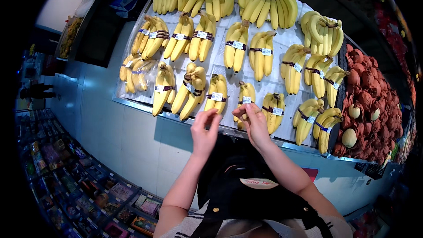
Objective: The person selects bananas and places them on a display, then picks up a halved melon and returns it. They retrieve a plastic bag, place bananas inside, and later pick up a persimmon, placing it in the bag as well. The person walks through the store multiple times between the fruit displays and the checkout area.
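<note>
A banded banana bunch [247,91] lies at the desk's [219,65] front edge, partly behind the curled right hand [256,125], whose grip I cannot tell; the left hand [204,133] is loosely open, seemingly empty. Likely tending bunches; lifting one calls for a gentle two-sided hold. Leftward, a clear bag [150,71] apparently holds bananas.

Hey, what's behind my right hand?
A banana bunch shows its upper part and white label; some of its lower part, covered by your right hand, cannot be seen.

We find a banana bunch [247,89] partly hidden by the right hand [255,124], and labels [237,45] too small to read.
</note>
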`<state>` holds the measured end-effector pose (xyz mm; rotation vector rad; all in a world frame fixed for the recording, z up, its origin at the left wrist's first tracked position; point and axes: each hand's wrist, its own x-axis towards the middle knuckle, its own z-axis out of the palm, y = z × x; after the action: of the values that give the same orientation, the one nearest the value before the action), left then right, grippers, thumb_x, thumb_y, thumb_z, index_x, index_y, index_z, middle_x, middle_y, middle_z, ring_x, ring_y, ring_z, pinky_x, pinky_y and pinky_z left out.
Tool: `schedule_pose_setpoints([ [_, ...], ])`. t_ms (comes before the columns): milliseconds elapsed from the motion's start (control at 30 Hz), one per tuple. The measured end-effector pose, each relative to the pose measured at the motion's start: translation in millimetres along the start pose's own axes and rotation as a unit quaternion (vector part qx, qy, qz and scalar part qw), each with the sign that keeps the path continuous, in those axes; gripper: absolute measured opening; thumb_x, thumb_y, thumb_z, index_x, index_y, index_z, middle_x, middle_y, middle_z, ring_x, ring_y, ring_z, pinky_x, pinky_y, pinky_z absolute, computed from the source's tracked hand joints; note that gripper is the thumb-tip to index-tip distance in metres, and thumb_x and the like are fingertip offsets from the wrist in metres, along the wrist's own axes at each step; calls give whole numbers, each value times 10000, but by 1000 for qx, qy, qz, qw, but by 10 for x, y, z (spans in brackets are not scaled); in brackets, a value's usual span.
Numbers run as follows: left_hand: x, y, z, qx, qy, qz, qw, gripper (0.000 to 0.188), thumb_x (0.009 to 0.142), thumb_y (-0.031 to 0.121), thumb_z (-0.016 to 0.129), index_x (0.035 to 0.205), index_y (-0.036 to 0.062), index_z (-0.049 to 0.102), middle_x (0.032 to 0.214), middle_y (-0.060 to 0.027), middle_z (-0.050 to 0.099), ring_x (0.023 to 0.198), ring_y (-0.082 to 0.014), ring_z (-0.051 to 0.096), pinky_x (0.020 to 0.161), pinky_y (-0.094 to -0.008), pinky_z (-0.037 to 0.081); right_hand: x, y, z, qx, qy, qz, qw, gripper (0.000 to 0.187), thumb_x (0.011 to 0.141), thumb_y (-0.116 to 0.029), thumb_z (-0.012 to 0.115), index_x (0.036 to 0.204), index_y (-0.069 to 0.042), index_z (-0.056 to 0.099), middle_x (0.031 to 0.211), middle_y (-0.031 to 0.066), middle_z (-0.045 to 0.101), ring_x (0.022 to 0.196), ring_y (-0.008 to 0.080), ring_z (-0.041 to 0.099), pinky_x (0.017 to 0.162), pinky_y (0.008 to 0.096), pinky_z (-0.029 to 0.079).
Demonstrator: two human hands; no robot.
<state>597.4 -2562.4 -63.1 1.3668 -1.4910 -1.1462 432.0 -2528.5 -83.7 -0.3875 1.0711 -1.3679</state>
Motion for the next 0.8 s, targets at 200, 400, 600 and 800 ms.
schedule_pose_setpoints([
  [200, 642, -762, -353, 4, -56, -255, 965, 358, 992, 275, 538, 860, -40, 649, 601, -45, 586, 430, -109, 533, 406, -262, 422, 521, 474, 248, -316, 49, -47, 946, 263, 943, -171, 627, 1150, -42, 530, 711, -37, 469, 576, 41, 437, 501, 219, 344],
  [400, 726, -508, -510, -11, -82, -106, 991, 398, 997, 299, 541, 735, 10, 619, 520, 10, 505, 450, -58, 468, 431, -233, 344, 86, 427, 361, -76, 29, 104, 991, 168, 975, -129, 533, 1113, -49, 481, 769, 32, 515, 654, 111, 540, 622, 288, 504],
  [600, 253, 55, -55, -75, -303, -102, 944, 326, 991, 253, 565, 796, 0, 628, 599, 2, 537, 550, -50, 483, 504, -221, 372, -1421, 459, -303, 55, 114, 106, 986, 243, 978, -106, 531, 1198, -29, 460, 1007, 124, 630, 830, 186, 655, 809, 329, 554],
  [800, -759, 257, 827, -65, -528, -66, 844, 296, 993, 252, 564, 829, 14, 627, 617, 4, 541, 559, -49, 486, 522, -205, 383, -3478, 1573, -1514, 245, 445, -83, 857, 250, 979, -124, 550, 1192, -8, 491, 1052, 145, 656, 911, 203, 659, 860, 336, 557],
])
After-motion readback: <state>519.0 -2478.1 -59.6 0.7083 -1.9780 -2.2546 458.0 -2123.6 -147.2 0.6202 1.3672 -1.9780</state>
